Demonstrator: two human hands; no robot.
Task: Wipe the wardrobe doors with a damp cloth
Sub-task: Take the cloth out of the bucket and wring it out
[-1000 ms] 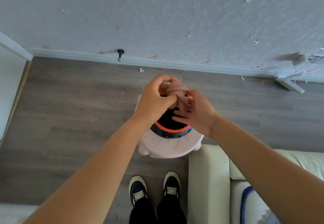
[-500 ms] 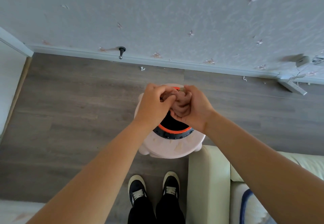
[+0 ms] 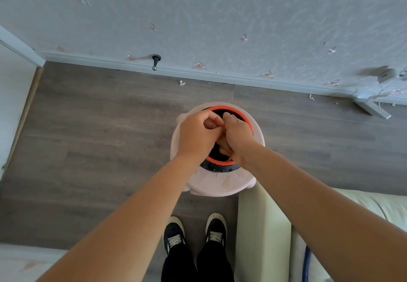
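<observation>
Your left hand (image 3: 197, 133) and right hand (image 3: 239, 137) are clenching the cloth (image 3: 222, 146), fingers curled tight: soft, limp, probably dripping, best held bunched.

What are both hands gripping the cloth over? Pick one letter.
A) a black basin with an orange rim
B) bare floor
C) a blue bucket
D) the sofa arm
A: the left hand and right hand grip the cloth directly above the orange-rimmed black basin, which sits on a pale stool.
</observation>
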